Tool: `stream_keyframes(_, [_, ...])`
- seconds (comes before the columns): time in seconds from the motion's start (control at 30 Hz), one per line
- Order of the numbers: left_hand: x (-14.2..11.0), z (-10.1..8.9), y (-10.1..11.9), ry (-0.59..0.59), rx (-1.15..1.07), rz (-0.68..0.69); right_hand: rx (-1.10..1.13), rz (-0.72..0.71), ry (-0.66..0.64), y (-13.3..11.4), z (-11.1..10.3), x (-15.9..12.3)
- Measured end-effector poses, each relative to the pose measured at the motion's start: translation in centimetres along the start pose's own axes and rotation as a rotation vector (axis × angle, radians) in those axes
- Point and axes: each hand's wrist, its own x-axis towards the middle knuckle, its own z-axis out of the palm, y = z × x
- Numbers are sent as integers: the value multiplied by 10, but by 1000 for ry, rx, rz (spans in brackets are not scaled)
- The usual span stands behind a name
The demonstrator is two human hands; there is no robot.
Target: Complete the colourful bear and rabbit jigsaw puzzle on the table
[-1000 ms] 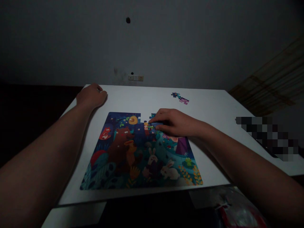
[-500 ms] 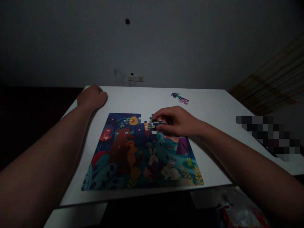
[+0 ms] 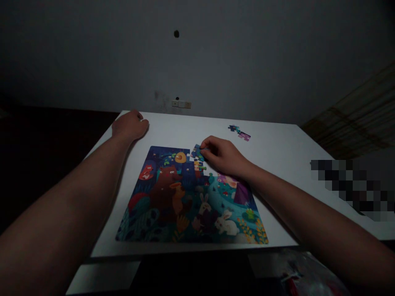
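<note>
Head view, please: which materials and shapes do you find in it?

– I find a flat puzzle (image 3: 182, 197) with rounded corners, smooth, printed with a brown bear (image 3: 163, 185) and a white rabbit (image 3: 226, 225). It lies on the near part of a smooth white table (image 3: 274, 154). Toward its far right side it has a gap, where the white surface shows. Two loose pieces (image 3: 245, 136), bluish and pinkish, with knobbed edges, lie farther back, near each other. Behind stands a dull grey wall (image 3: 247, 61), and below the near edge there is a wrinkled, clear plastic bag (image 3: 311, 273).

– And how is the right hand (image 3: 225, 155) placed?

– It is bent over the far side of the puzzle, palm down. Its thumb and forefinger are close together, pinching a puzzle piece (image 3: 196, 153), which sits askew at the gap. Whether this piece touches its neighbours, I cannot tell.

– The left hand (image 3: 130, 124)?

– It rests at the far left corner, the left arm (image 3: 74, 185) stretched long. The fingers curl inward; their tips are hidden, so I cannot tell whether they hold something.
</note>
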Motion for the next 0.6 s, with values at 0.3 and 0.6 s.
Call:
stream_keyframes(0.3, [-2,-3,3,1,-22,7,-110,-102,-12,-9,1,1])
stream_keyframes(0.6, [-5,-5,5,5,38,15,16,-22,25,-2,3,4])
